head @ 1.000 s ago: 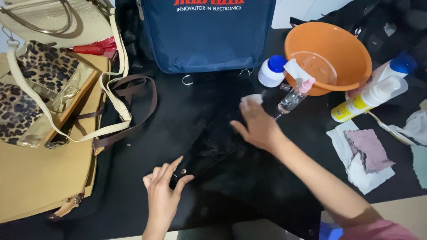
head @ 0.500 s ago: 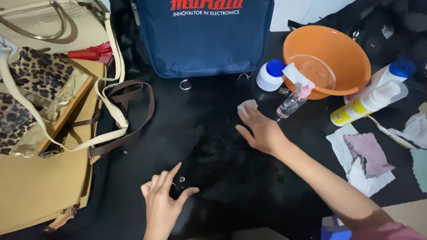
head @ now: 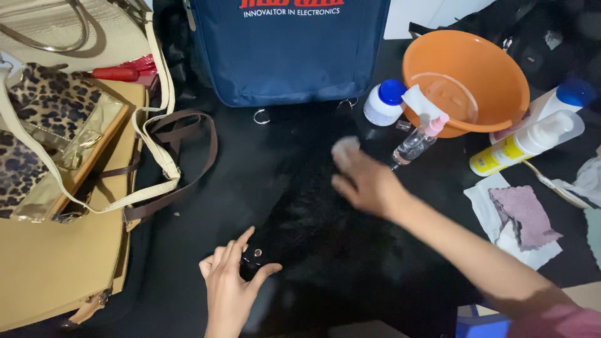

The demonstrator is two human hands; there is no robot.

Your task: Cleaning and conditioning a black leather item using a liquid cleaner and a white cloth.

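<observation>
Hands work on a black bag point(head: 325, 250) that lies flat in the lower middle of the frame. Compared with the earlier frame, the right hand point(head: 363, 181) is now blurred and sits a little lower and more to the left on the bag, with a small white pad point(head: 345, 149) under its fingertips; the fingers look flat, but the blur hides how tight the grip is. The left hand point(head: 230, 288) stays at the lower edge, thumb and fingers half open around a metal snap point(head: 255, 253) on the bag. The orange bowl point(head: 466, 81) remains in the upper right. I count one bowl, one small spray bottle point(head: 416, 143), one white jar with blue lid point(head: 384, 101), two larger bottles point(head: 532, 141) at the right, one blue bag point(head: 288, 53) at the top and three handbags point(head: 62, 156) on the left.
</observation>
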